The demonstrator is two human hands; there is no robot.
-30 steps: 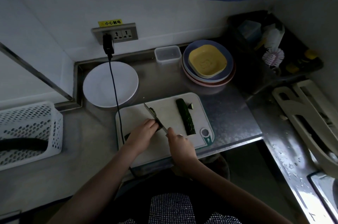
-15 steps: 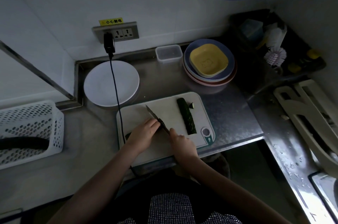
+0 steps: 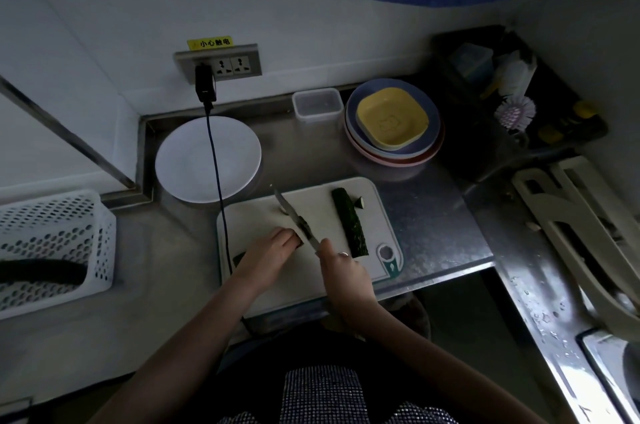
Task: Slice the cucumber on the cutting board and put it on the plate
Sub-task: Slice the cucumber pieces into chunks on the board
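Cucumber, piece in hand (image 3: 300, 240): lying on the board (image 3: 311, 281), mostly hidden under the left hand (image 3: 268, 255); only a dark end is showing at the fingertips and another at the wrist side.

Left hand: fingers are curling down over that piece, pinning it to the board.

Knife (image 3: 294, 215): blade is angling across the piece just beside the left fingertips, tip pointing toward the back wall.

Right hand (image 3: 337, 266): wrapping closed around the knife handle; a ring is showing on one finger.

Cucumber, long piece (image 3: 349, 226): lying loose on the right half of the board, apart from both hands. A small cut end (image 3: 359, 203) is sitting just beside its far tip.

Plate (image 3: 207, 158): white, sitting on the counter behind the board's left corner, holding nothing as yet. A black cable (image 3: 216, 174) is crossing over it and over the board's left edge.

Step in hand, by my reckoning: slicing is under way, early on, with no slices plated.

Next move, as judged: the blade is wanting a clean downward stroke close to the knuckles, the left hand creeping back along the piece after each cut.

Surroundings: a stack of dishes (image 3: 394, 125) and a clear tub (image 3: 317, 104) at the back; a white basket (image 3: 52, 247) at left, holding another dark cucumber.
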